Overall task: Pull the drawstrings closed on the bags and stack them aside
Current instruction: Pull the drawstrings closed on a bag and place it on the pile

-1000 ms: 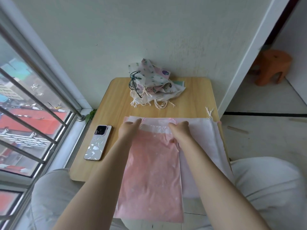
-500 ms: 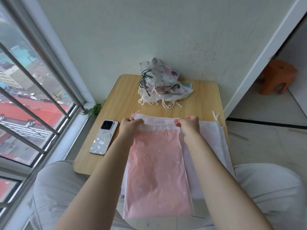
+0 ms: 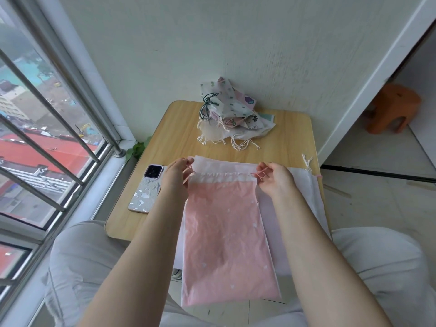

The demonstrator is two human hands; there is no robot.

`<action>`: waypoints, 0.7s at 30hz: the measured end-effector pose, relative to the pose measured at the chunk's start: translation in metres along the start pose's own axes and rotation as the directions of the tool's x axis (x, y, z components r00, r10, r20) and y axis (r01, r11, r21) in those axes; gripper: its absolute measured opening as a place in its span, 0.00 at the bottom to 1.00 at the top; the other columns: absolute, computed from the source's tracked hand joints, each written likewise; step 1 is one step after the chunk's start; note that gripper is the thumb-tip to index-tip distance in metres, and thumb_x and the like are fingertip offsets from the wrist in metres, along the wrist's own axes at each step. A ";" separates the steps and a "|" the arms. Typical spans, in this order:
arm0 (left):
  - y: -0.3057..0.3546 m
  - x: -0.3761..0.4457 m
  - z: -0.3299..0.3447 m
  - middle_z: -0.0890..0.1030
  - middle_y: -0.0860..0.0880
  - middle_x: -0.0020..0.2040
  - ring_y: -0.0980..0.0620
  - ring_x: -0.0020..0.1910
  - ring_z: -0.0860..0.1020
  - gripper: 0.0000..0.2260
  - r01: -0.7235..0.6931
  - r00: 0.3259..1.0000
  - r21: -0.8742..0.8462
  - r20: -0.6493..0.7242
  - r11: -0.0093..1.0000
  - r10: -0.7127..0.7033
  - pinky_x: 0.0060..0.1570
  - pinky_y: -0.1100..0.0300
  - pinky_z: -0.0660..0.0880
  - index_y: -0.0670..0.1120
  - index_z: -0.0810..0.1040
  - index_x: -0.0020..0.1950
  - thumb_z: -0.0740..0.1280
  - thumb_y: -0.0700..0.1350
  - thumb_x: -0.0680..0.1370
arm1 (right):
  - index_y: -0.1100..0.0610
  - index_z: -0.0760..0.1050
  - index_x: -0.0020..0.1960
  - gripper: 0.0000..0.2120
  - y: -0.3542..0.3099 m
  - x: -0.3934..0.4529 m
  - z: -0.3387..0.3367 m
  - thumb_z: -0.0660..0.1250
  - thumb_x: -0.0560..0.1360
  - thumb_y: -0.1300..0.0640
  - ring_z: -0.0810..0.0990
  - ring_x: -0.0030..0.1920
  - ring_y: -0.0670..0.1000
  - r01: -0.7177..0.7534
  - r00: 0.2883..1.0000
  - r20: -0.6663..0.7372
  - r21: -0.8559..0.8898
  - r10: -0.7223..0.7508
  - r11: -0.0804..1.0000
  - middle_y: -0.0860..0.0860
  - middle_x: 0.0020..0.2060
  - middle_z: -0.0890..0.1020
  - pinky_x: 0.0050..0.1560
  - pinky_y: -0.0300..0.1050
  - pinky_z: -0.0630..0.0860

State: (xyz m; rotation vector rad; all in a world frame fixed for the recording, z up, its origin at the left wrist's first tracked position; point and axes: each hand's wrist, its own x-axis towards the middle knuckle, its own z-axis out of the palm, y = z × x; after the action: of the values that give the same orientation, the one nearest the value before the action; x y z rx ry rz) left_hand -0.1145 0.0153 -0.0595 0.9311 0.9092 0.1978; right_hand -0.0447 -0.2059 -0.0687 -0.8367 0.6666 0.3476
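A pink drawstring bag [image 3: 226, 234] lies flat on top of other pale bags [image 3: 304, 192] on the small wooden table [image 3: 290, 142], hanging over its near edge. My left hand [image 3: 175, 174] pinches the pink drawstring at the bag's top left corner. At the top right corner my right hand [image 3: 274, 179] pinches the looped pink drawstring [image 3: 260, 174]. The bag's mouth is slightly gathered between my hands. A pile of closed patterned bags [image 3: 231, 114] with tasselled cords sits at the table's far edge against the wall.
A phone [image 3: 147, 188] in a pale case lies on the table left of my left hand. Window bars [image 3: 54, 128] run along the left. An orange stool [image 3: 391, 109] stands on the floor at the right. My knees flank the table.
My hands have moved outward from the top hem to the bag's two corners and taken hold of the drawstrings. The bag's mouth has started to gather.
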 end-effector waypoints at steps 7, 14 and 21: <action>0.008 0.007 -0.024 0.76 0.44 0.34 0.48 0.34 0.78 0.09 0.033 0.981 -0.458 -0.157 0.888 -0.117 0.40 0.54 0.81 0.39 0.71 0.40 0.58 0.34 0.80 | 0.57 0.67 0.41 0.16 -0.021 0.005 -0.025 0.43 0.79 0.65 0.68 0.31 0.51 0.049 0.984 -0.178 0.300 0.005 0.953 0.52 0.31 0.67 0.37 0.44 0.74; 0.009 -0.010 -0.006 0.65 0.50 0.25 0.55 0.18 0.59 0.11 -0.027 0.998 -0.007 -0.061 1.000 0.027 0.20 0.68 0.56 0.44 0.71 0.36 0.58 0.34 0.76 | 0.55 0.68 0.38 0.12 -0.009 -0.001 -0.007 0.51 0.73 0.68 0.56 0.16 0.45 0.109 0.989 -0.060 -0.339 -0.137 0.934 0.46 0.17 0.61 0.21 0.30 0.52; 0.000 -0.008 -0.006 0.71 0.46 0.32 0.46 0.31 0.69 0.11 -0.460 0.763 0.863 0.504 -0.208 0.404 0.28 0.61 0.61 0.41 0.75 0.35 0.60 0.45 0.74 | 0.57 0.65 0.31 0.08 0.011 -0.022 0.007 0.57 0.69 0.62 0.61 0.31 0.53 0.392 0.820 0.332 -0.919 -0.466 0.035 0.51 0.28 0.66 0.32 0.44 0.55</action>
State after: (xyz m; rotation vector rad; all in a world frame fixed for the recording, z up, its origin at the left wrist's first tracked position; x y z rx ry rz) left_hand -0.1237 0.0145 -0.0566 2.7540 0.4693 0.0746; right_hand -0.0641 -0.1945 -0.0567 -2.3152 0.0762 0.1331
